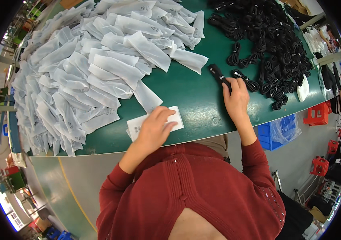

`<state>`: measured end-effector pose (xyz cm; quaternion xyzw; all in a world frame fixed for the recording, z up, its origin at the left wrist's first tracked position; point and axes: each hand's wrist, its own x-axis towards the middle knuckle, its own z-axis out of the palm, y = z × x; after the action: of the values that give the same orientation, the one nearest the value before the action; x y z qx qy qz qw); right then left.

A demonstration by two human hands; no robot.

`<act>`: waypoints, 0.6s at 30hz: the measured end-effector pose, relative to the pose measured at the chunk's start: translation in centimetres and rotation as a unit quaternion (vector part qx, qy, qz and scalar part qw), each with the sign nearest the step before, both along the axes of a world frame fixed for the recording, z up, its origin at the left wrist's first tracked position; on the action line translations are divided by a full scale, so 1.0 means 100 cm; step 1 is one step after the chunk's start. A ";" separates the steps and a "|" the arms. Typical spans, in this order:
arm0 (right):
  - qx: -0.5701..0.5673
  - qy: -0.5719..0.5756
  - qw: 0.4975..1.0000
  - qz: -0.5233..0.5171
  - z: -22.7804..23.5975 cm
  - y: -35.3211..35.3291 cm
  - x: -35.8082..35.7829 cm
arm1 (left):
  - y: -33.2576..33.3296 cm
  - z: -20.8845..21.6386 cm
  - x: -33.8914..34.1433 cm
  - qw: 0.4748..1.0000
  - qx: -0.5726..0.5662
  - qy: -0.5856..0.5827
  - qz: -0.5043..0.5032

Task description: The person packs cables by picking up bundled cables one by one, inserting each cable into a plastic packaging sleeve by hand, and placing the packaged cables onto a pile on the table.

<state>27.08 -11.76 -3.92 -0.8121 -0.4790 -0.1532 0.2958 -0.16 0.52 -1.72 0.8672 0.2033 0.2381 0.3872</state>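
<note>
My left hand (pixel 154 126) rests on a small stack of flat white pouches (pixel 174 119) near the table's front edge. Its fingers are slightly curled and the thumb stands apart, with nothing visibly gripped. Farther right, my right hand (pixel 236 96) is closed around one end of a long black cable bundle (pixel 217 73), which points away to the far left. Just right of those fingers lies a coiled black cable (pixel 247 83) on the green table (pixel 194 96). One filled pouch (pixel 147 96) lies just beyond my left hand.
A large heap of filled whitish pouches (pixel 86 68) covers the table's left side. Many coiled black cables (pixel 274 44) are piled at the far right, with a white piece (pixel 303 89) beside them. A blue crate (pixel 272 134) and a red stool (pixel 317 114) stand on the floor.
</note>
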 end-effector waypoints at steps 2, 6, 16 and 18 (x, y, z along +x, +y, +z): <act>0.001 0.087 0.996 0.034 0.008 -0.003 -0.019 | -0.008 -0.014 0.004 0.996 0.091 0.004 -0.005; 0.034 0.144 0.972 0.184 0.017 -0.014 -0.052 | -0.015 -0.026 0.014 0.992 0.116 0.038 0.032; -0.010 0.078 0.946 0.315 0.028 -0.043 -0.070 | -0.010 -0.024 0.007 0.981 -0.173 -0.029 0.087; -0.035 0.080 0.941 0.327 0.029 -0.044 -0.069 | -0.011 -0.021 0.006 0.982 -0.176 -0.031 0.066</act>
<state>20.23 -16.12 -0.99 -0.6299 -0.6982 0.0348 0.3385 0.48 -0.63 -3.79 0.7621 0.2872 0.2501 0.5236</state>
